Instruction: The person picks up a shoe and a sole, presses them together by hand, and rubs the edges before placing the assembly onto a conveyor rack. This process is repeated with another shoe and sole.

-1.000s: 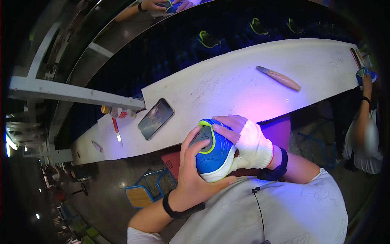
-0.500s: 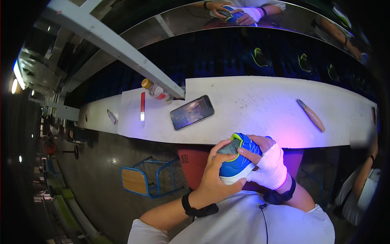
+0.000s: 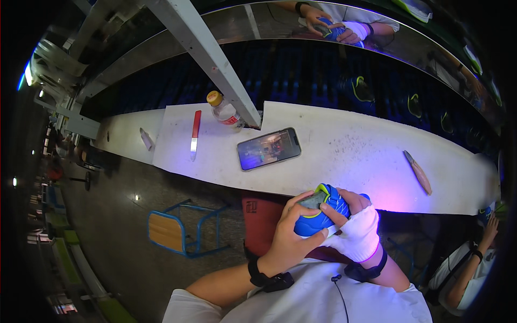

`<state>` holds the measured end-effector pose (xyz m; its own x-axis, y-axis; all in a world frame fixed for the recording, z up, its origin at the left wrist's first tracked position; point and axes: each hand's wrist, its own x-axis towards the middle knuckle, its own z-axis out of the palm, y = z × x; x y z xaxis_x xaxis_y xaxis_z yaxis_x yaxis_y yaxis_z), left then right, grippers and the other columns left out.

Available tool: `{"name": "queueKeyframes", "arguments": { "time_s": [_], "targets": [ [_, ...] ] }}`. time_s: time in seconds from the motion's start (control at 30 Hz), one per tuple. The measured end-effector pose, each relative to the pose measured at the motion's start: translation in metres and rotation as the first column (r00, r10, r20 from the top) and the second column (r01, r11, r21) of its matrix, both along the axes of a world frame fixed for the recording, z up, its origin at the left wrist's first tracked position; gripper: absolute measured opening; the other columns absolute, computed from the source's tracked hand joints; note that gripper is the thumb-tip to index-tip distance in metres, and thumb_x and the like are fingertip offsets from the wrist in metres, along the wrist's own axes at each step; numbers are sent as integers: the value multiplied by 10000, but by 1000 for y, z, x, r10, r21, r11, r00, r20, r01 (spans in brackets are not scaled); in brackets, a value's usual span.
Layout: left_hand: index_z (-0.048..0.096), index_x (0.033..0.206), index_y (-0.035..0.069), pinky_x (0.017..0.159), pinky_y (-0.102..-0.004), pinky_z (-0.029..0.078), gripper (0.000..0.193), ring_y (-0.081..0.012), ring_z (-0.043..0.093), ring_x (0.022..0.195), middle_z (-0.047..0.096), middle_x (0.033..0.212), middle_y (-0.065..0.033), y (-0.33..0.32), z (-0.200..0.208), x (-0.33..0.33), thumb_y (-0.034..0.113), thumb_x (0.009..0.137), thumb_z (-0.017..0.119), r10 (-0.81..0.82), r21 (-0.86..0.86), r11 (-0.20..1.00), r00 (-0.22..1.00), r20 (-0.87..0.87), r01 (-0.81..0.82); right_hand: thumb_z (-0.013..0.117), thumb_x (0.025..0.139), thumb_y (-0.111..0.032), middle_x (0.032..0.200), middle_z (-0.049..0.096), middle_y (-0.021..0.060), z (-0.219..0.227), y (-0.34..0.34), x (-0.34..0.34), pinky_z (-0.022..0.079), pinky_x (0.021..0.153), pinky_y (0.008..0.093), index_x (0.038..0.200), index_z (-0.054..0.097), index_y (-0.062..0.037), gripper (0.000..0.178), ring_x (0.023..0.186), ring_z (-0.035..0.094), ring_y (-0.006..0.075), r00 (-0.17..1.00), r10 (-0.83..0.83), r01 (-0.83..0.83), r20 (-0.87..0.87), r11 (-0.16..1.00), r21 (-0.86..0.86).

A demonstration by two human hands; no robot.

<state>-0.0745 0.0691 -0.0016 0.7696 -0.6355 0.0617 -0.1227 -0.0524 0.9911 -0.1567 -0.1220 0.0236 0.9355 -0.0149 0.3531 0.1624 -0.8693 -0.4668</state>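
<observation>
A blue sneaker (image 3: 311,224) with a lime-green collar edge and a white sole is held between my two hands, just off the near edge of the white worktable (image 3: 323,167). My bare left hand (image 3: 291,231) wraps round one end, fingers at the collar and thumb low by the sole. My right hand (image 3: 358,229), in a white fingerless glove, grips the other side, its fingers over the blue upper and by the opening. Greyish material fills the opening. The underside of the sneaker is mostly hidden.
On the worktable lie a phone (image 3: 269,149), a red-handled blade (image 3: 195,132) and another blade (image 3: 419,173); a yellow-capped bottle (image 3: 223,112) stands by a metal post (image 3: 215,59). Dark shoes (image 3: 363,90) sit beyond. A blue-framed stool (image 3: 167,230) is left, a co-worker's hand (image 3: 489,232) right.
The view has shifted, so the table items sit farther right. The sneaker has tipped, showing less of its white sole. Both hands keep hold; the co-worker's hand at right shows more clearly.
</observation>
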Motion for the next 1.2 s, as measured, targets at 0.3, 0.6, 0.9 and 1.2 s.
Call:
{"name": "queueKeyframes", "arguments": {
  "time_s": [0.3,0.6,0.9,1.2],
  "targets": [
    [617,1203,74,1168,-461,452,392,-342,502,1455,460,1589,-241,7,-10,-4,49,888,850,10,-79,997,993,-115,-20,922,713,-423,1318,650,178,-4,7,1,534,855,500,1338,710,-255,681,1116,670,375,1000,-13,14,17,999,-40],
    [632,1184,71,1161,-453,459,378,-336,524,1433,478,1576,-237,8,-13,-10,55,882,859,62,-95,992,986,-157,-77,925,716,-408,1318,655,183,-3,9,2,532,857,497,1327,707,-237,671,1096,684,377,1000,11,-10,15,998,-64],
    [650,1158,68,1158,-443,456,348,-338,554,1408,506,1558,-225,5,-11,-6,77,883,863,38,-106,993,998,-44,-42,939,684,-299,1284,675,188,-23,-45,-18,556,944,524,1335,625,-111,747,1137,674,420,997,70,-62,43,983,-170],
    [584,1444,61,1146,-509,477,777,-435,523,1446,463,1588,-321,22,3,11,441,853,917,-71,-479,862,974,215,169,866,699,-133,1064,667,92,65,-98,-10,614,727,427,1268,700,-356,633,952,678,337,850,248,-14,466,893,-450]
  ]
}}
